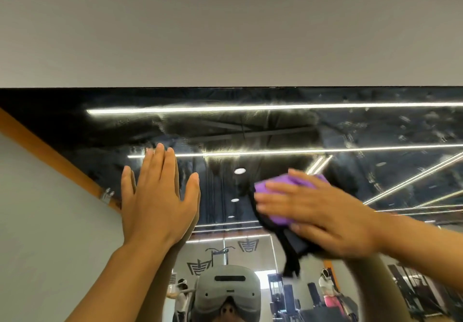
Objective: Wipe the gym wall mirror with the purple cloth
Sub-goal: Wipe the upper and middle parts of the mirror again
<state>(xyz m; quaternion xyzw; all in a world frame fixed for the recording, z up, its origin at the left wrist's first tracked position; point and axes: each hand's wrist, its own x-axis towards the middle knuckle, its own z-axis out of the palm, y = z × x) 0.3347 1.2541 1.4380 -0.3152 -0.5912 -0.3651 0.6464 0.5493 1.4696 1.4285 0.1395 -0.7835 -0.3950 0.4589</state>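
My left hand [160,196] is flat on the mirror [275,131], fingers straight and close together, thumb out, near the glass's left edge. My right hand [315,211] presses the purple cloth [280,184] against the glass with fingers extended over it; the cloth is bunched under the palm, and a dark part of it hangs below. Smears show on the upper mirror. Grey wall [225,33] above.

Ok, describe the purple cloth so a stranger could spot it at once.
Start at the wall mirror filling the middle of the view. On its glass, right of centre, the right hand presses the cloth flat. It is the only purple thing there; the left hand lies bare.
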